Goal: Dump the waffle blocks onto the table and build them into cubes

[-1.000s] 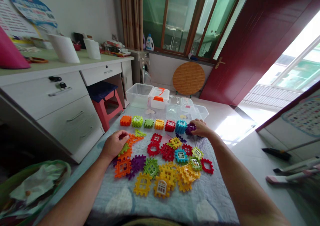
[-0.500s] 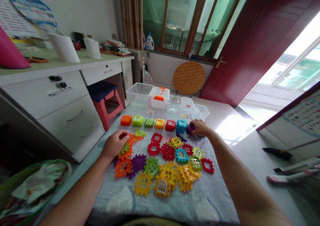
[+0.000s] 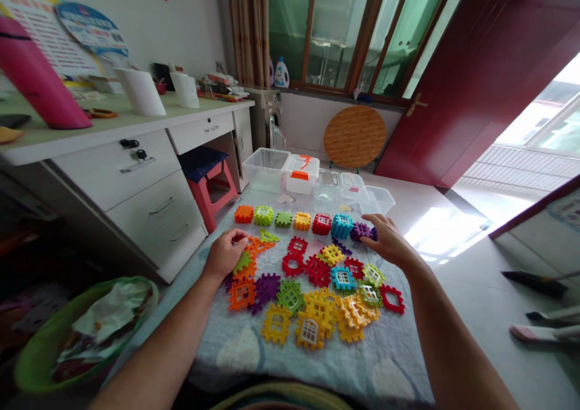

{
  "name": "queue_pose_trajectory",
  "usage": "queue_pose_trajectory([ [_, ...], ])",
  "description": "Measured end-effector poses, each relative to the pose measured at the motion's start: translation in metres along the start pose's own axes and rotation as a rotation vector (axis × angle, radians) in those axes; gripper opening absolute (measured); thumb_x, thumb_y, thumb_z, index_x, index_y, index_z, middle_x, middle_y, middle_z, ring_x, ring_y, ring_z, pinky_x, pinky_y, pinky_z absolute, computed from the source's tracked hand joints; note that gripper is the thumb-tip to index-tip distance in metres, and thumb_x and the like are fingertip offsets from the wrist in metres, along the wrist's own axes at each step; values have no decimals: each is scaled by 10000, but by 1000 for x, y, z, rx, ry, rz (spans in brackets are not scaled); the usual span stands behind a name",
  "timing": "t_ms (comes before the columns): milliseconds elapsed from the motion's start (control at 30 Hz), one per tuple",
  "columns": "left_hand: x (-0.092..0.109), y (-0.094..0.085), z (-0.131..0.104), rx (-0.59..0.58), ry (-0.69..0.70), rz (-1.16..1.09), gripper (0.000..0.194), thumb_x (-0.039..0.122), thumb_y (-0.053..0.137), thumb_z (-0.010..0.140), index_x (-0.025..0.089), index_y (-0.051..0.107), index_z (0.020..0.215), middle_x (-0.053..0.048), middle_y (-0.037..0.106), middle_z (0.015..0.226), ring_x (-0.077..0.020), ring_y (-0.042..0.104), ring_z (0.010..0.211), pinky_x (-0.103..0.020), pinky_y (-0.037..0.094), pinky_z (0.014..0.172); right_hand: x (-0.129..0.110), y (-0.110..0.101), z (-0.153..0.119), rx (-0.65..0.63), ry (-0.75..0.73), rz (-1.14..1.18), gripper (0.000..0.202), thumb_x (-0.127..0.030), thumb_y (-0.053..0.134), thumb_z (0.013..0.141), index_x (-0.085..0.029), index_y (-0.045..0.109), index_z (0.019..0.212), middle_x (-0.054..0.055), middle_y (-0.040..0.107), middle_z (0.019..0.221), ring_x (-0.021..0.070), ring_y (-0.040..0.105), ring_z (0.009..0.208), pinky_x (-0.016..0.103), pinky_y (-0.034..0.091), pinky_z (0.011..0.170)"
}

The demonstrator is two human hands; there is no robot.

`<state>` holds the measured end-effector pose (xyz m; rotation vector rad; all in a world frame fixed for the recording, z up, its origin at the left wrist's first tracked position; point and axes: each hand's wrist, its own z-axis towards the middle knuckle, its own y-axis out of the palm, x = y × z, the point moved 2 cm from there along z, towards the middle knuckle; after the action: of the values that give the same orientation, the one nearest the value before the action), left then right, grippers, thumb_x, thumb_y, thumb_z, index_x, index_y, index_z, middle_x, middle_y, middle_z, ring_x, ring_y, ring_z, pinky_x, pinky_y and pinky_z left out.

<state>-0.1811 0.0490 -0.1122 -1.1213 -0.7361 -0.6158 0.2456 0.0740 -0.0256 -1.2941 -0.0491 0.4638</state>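
Observation:
My right hand (image 3: 384,236) is at the right end of a row of block cubes, fingers apart, just beside or lightly touching a purple cube (image 3: 361,231). A turquoise cube (image 3: 342,226) with a white window stands to its left. Loosely curled, my left hand (image 3: 227,253) rests at the left side of the cloth, with a gap between thumb and forefinger; nothing shows in it. Near its fingertips lie orange triangular pieces (image 3: 260,247) and a green piece (image 3: 243,262). Flat notched panels in yellow, red, purple and green, such as a yellow panel (image 3: 276,324), spread between my forearms.
Clear plastic boxes (image 3: 267,168) stand behind the row, one lidded box (image 3: 301,174) with an orange latch. A white desk (image 3: 131,174) and a red stool (image 3: 211,195) are at left, above a green waste basket (image 3: 27,361). A red door (image 3: 435,78) stands at right.
My right hand has let go of the purple cube and drawn slightly back, its fingers opening. The whole view has shifted a little; my left hand keeps its place by the orange pieces.

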Motion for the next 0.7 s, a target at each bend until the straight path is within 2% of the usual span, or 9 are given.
queue_pose_trajectory([
  [133,0,-2,-2,21,-7,0,254,384,497,763,193,645,843,-44,704,833,-203,651,780,-317,505,780,-42,8,-35,13,-87,114,432,-310,585,822,-245,566,1248,95,609,1198,283,547,1107,450,438,964],
  [267,2,-1,-3,-50,16,-4,233,369,501,768,205,648,844,-32,712,845,-199,657,792,-308,498,784,-70,37,-51,-46,-81,145,329,-252,539,847,-220,610,1167,96,624,1155,263,556,1076,427,447,956],
  [400,6,-2,-4,-91,-6,-83,246,382,506,783,202,647,873,-21,707,811,-189,657,741,-295,502,746,-74,59,-52,-65,-49,121,246,-211,516,847,-203,641,1059,95,635,1074,245,571,985,397,458,914],
  [533,9,-2,-6,-122,-45,-169,253,397,524,799,192,631,903,-14,694,791,-169,648,657,-279,502,679,-72,64,-52,-40,-62,163,207,-222,484,879,-209,627,1027,90,626,1060,237,569,975,384,460,908],
  [633,11,-3,-8,-86,-15,-172,250,388,520,808,185,632,902,-21,685,806,-171,641,669,-286,504,680,-70,65,-54,-26,-57,203,181,-233,481,886,-219,626,993,91,620,1066,239,571,977,394,462,906],
  [700,11,-5,-8,-32,12,-115,251,379,509,810,186,644,898,-32,690,834,-191,648,755,-309,509,747,-69,67,-55,-17,-56,216,172,-240,485,886,-226,628,980,91,618,1072,242,571,985,401,461,912],
])
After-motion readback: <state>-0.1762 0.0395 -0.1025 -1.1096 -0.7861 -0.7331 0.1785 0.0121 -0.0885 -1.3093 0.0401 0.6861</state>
